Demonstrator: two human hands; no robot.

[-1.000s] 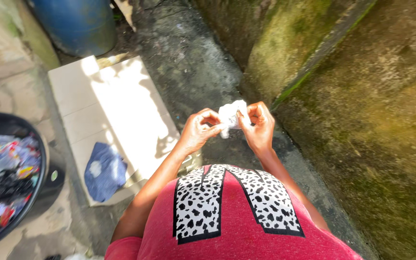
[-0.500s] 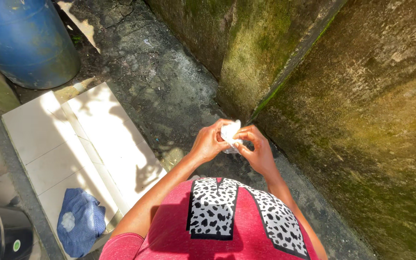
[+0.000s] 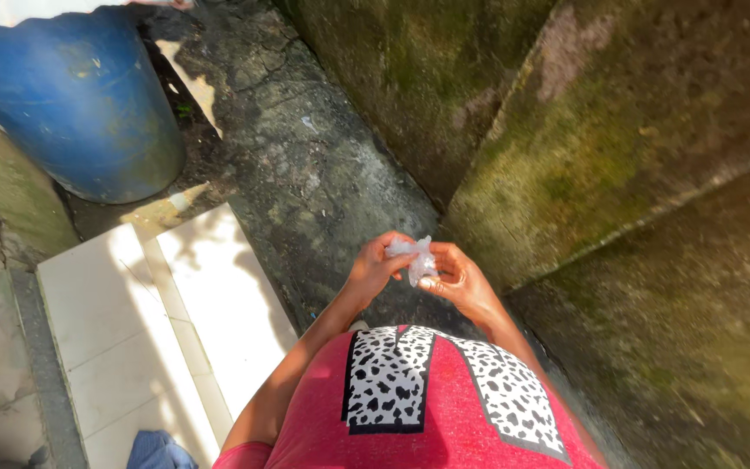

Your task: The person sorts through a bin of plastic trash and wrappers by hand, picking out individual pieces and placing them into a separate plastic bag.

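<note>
Both hands, left hand (image 3: 373, 265) and right hand (image 3: 460, 282), now bunch the white scrap (image 3: 414, 258) smaller, grip pinched tight on it.

Harsh sunlight, deep shadows, sharp focus

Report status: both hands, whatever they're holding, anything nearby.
Left hand and right hand both pinching a small crumpled clear plastic wrapper. Held above dark wet concrete ground. Mossy wall close at right.

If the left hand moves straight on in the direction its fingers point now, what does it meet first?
The left hand points right, at the crumpled white plastic it already pinches; just past that comes the right hand. Depth looks shared, so contact seems near immediate.
</note>
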